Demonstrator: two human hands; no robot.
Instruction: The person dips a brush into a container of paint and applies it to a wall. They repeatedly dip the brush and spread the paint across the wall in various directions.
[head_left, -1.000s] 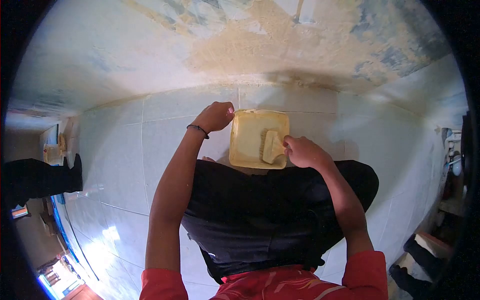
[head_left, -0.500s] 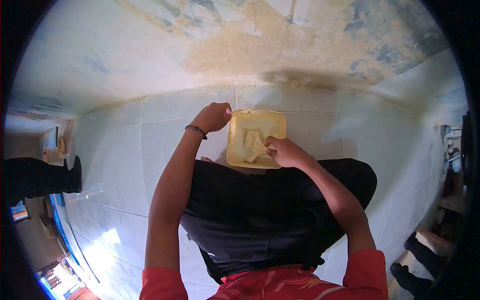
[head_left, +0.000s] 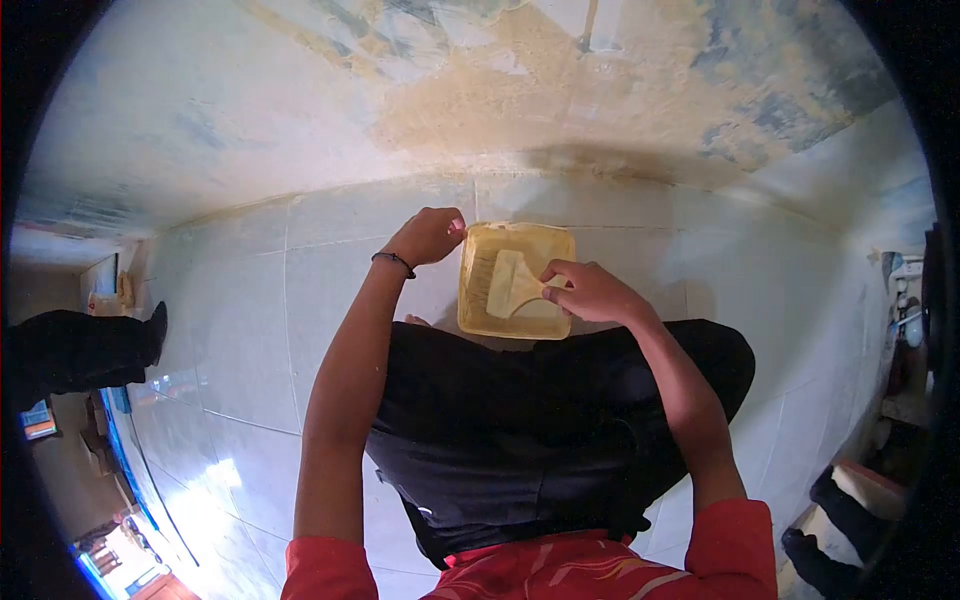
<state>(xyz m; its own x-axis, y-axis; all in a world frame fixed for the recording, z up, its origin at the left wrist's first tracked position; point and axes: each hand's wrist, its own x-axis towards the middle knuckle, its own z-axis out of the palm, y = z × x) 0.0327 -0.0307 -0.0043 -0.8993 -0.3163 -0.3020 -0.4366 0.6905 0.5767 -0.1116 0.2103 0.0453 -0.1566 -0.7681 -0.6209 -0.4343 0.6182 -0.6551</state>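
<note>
A square yellowish plastic container sits on the tiled floor in front of my crossed legs, its inside coated with pale yellow paint. My left hand is closed at its upper left corner, thumb and fingers at the rim. In my right hand is a wide paintbrush, pinched by its handle. The brush lies over the inside of the container, bristles pointing left and its pale head covered with paint.
Ahead rises a wall with patchy cream and blue-grey paint. A person's leg in dark clothing stands on the left. Two dark-clad legs show at the lower right, below cluttered items.
My right hand has turned the brush and shifted it slightly up, so the bristles now point left. My left hand stays at the container's corner.
</note>
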